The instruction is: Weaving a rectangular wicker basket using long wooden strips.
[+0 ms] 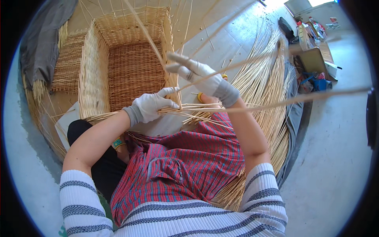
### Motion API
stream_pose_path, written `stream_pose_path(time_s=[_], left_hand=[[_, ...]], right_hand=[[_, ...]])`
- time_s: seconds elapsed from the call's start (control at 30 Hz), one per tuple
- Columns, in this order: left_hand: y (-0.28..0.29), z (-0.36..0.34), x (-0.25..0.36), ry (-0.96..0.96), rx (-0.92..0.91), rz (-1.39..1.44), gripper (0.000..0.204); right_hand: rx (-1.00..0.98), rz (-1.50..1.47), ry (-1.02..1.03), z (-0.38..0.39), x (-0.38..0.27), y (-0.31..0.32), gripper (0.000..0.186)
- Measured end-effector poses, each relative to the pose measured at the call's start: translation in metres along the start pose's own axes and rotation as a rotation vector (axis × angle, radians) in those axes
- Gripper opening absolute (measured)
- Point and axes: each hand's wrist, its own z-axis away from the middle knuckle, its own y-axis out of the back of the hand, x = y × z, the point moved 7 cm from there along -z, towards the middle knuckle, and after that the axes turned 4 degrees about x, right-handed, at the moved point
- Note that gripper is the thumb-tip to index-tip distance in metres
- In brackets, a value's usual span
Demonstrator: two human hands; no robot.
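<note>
Nearest the viewpoint is a white ribbed sweater [173,221] with dark patterned stripes, and beyond it a red checked apron [193,168] with a patch pocket, spread over the lap. Both hands wear white gloves with grey cuffs. The left hand [148,107], thumb and fingers closed on it, holds the near right corner of a wicker basket [92,79]. The right hand [205,79] is raised just beyond that corner, fingers extended and slightly blurred; whether they pinch a strand cannot be told. The basket lies ahead of the lap, left of centre, its woven base browner than its pale walls. Long wicker strands [316,96] extend rightward from the corner, some out of focus. To the right, loose bundles of pale rods [276,85] lie fanned along a grey cloth [294,118]. Left of the basket is a flat woven panel [69,65], beside dark grey fabric [41,43]. Farther off, on the grey floor [331,138] at upper right, stand a brown box [316,63] and a blue object [321,84], too small to identify.
</note>
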Motion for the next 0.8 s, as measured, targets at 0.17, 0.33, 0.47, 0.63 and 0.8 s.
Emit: stream_pose_path(time_s=[0.17, 0.33, 0.47, 0.63, 0.8], left_hand=[[-0.002, 0.004, 0.002, 0.063, -0.078, -0.12, 0.045], [-0.006, 0.012, 0.004, -0.052, -0.004, -0.192, 0.044], [-0.02, -0.014, 0.019, -0.266, -0.012, -0.365, 0.04], [-0.008, 0.003, 0.008, -0.255, 0.101, -0.159, 0.035], [-0.001, -0.005, 0.014, -0.24, 0.107, -0.105, 0.04]], right_hand=[[-0.117, 0.365, 0.28, 0.005, -0.051, -0.005, 0.038], [0.173, 0.171, 0.528, 0.019, 0.002, 0.015, 0.025], [0.405, -0.817, -0.2, -0.036, 0.178, 0.028, 0.029], [0.524, -0.962, -0.409, -0.032, 0.177, -0.003, 0.025], [0.701, -0.806, -0.572, 0.084, 0.249, 0.025, 0.026]])
